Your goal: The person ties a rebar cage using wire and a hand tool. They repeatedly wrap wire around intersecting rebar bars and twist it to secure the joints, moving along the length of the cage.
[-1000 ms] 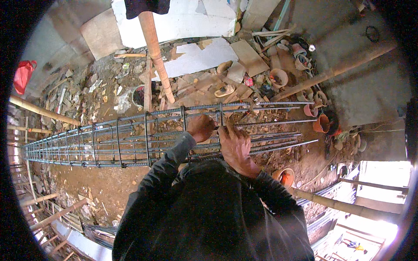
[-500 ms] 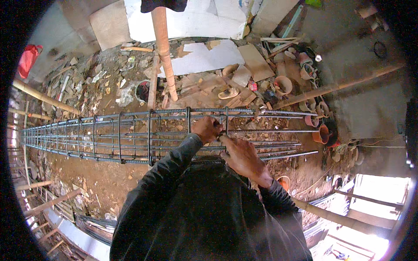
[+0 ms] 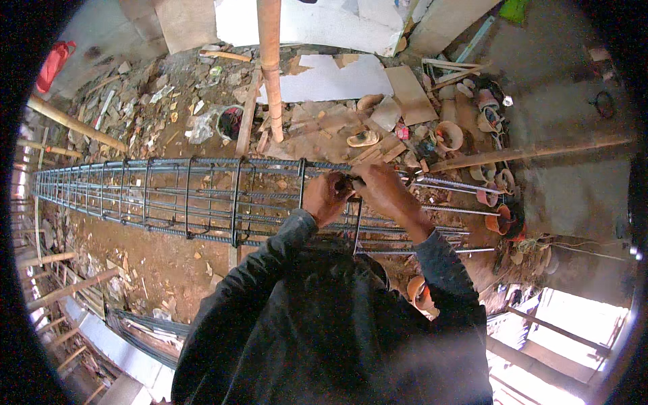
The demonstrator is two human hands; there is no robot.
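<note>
Both grips clamped: left hand (image 3: 326, 197) & right hand (image 3: 385, 191) closed on rebar cage (image 3: 202, 199) top bar.

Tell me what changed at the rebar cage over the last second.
The right hand came in from lower right to meet the left hand at the top bar of the rebar cage, beside a stirrup; whether either grips anything is unclear. The left hand stayed on that bar. The cage and bamboo pole look unmoved.
</note>
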